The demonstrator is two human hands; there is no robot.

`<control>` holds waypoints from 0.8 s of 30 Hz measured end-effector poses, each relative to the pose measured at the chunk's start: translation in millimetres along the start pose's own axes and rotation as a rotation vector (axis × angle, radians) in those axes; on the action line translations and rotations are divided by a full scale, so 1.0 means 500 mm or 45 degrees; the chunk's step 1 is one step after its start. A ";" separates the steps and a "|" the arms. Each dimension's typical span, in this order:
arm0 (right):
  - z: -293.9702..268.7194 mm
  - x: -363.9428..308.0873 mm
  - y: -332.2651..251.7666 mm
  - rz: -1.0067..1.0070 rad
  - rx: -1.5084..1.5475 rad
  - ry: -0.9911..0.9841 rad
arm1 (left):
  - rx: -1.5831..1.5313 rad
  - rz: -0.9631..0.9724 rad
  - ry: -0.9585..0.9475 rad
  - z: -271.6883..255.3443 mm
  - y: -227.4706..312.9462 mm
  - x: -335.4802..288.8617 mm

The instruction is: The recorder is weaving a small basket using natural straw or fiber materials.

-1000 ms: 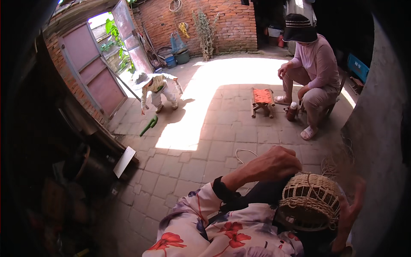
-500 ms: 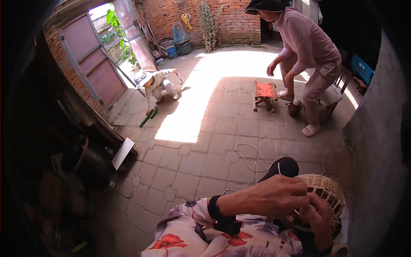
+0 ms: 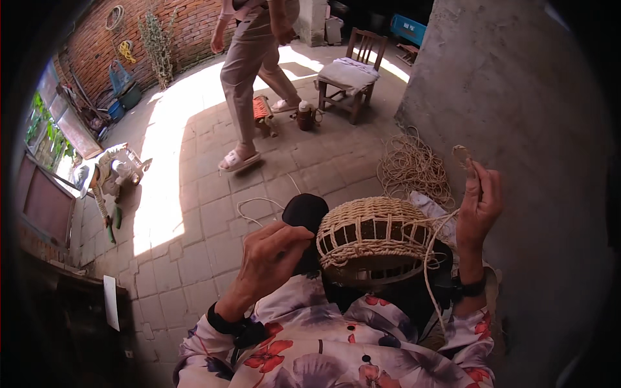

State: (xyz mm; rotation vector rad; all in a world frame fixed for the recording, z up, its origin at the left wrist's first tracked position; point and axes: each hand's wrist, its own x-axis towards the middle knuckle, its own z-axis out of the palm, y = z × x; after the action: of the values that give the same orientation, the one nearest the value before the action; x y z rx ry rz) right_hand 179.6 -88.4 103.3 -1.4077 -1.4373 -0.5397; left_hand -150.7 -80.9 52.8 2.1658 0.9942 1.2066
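Observation:
A half-woven straw basket (image 3: pixel 375 242) rests upside down on my lap over a dark mould. My left hand (image 3: pixel 272 255) is closed on its left side, next to a black rounded shape (image 3: pixel 304 210). Raised to the right of the basket, my right hand (image 3: pixel 477 204) pinches a pale straw cord (image 3: pixel 432 258) that runs down to the basket rim. The cord's end sticks up above my fingers.
A tangled pile of cord (image 3: pixel 414 165) lies on the brick floor by a grey concrete wall (image 3: pixel 517 116). A person (image 3: pixel 249 71) walks past a small red stool (image 3: pixel 262 110) and a wooden chair (image 3: pixel 349 74). A small white table (image 3: pixel 116 171) stands left.
My right hand has lifted away from the basket and drawn the cord up to the right. The other person has stood up and stepped left. My view has swung right.

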 end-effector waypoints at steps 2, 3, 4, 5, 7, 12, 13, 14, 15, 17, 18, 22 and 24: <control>-0.016 -0.025 0.022 0.014 -0.007 -0.032 | -0.159 -0.153 -0.129 0.034 -0.014 0.023; -0.025 -0.048 0.026 0.135 0.121 -0.184 | -0.176 -0.144 -0.145 0.053 -0.024 0.026; -0.033 -0.066 0.027 0.257 0.254 -0.334 | -0.236 -0.140 -0.165 0.073 -0.038 0.030; -0.039 -0.075 0.024 0.262 0.239 -0.330 | -0.293 -0.139 -0.182 0.088 -0.046 0.035; -0.045 -0.095 0.012 0.403 0.466 -0.597 | -0.358 -0.169 -0.257 0.107 -0.045 0.052; -0.036 -0.129 -0.017 0.755 0.645 -0.703 | -0.527 -0.206 -0.437 0.156 -0.052 0.090; -0.034 -0.130 -0.019 0.763 0.626 -0.713 | -0.529 -0.206 -0.442 0.161 -0.048 0.096; -0.032 -0.131 -0.020 0.770 0.606 -0.724 | -0.479 -0.196 -0.481 0.165 -0.043 0.101; -0.029 -0.129 -0.020 0.735 0.572 -0.728 | -0.425 -0.186 -0.517 0.168 -0.038 0.105; -0.022 -0.134 -0.018 0.702 0.566 -0.735 | -0.430 -0.141 -0.543 0.181 -0.042 0.107; -0.017 -0.136 -0.017 0.667 0.559 -0.742 | -0.437 -0.095 -0.566 0.187 -0.044 0.108; 0.020 -0.146 -0.015 0.544 0.490 -0.808 | -0.249 0.229 -0.544 0.200 -0.040 0.119; 0.037 -0.154 -0.018 0.412 0.432 -0.891 | 0.071 0.265 -0.706 0.199 -0.020 0.124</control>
State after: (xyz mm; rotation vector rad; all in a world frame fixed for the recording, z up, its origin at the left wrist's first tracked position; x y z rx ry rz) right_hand 150.3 -110.7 32.3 -1.5730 -1.6780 0.4356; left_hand -47.0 -31.2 28.1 2.4914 0.5806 0.5930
